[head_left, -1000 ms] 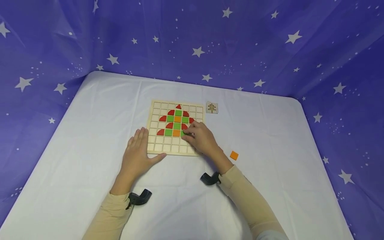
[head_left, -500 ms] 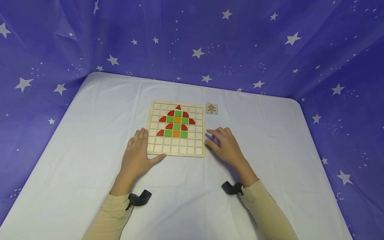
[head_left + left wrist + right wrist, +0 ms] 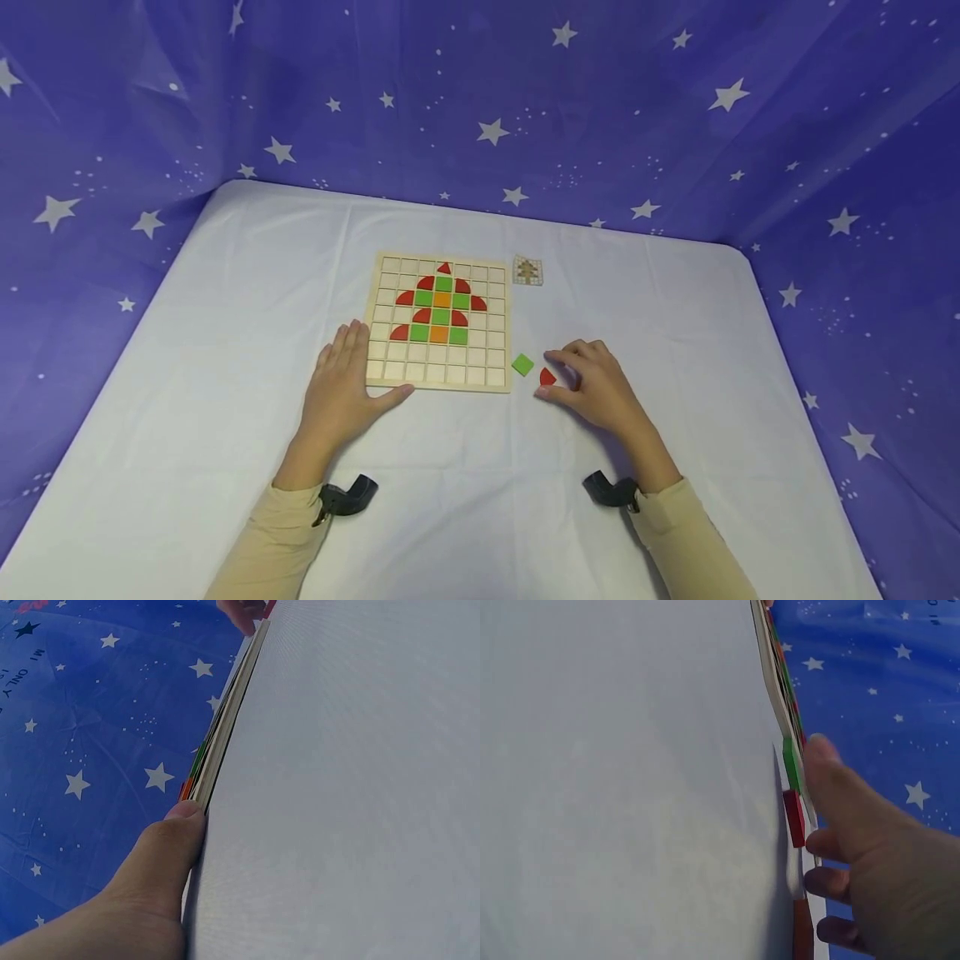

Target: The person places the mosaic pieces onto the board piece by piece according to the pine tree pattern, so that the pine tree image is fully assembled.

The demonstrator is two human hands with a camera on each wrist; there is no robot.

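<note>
A wooden grid board (image 3: 431, 373) bears a tree of red, green and orange pieces. My left hand (image 3: 341, 387) lies flat along its left edge with straight fingers; the thumb (image 3: 184, 810) touches the front edge. Right of the board, a green square tile (image 3: 522, 365) and a red quarter-round piece (image 3: 547, 377) lie on the cloth. My right hand (image 3: 596, 387) hovers around the red piece, thumb and forefinger spread apart on either side, with no grip on it visible. An orange piece (image 3: 802, 930) shows in the right wrist view; in the head view my right hand hides it.
A small card (image 3: 528, 271) with a printed tree pattern lies beyond the board's right edge. White cloth (image 3: 450, 467) covers the table. A blue curtain (image 3: 420, 75) with stars hangs around the back and sides. Black wrist cameras (image 3: 348, 496) sit on both wrists.
My right hand has let go of a green tile in the tree's lower row and moved right, off the board, to the loose red piece. My left hand has stayed put.
</note>
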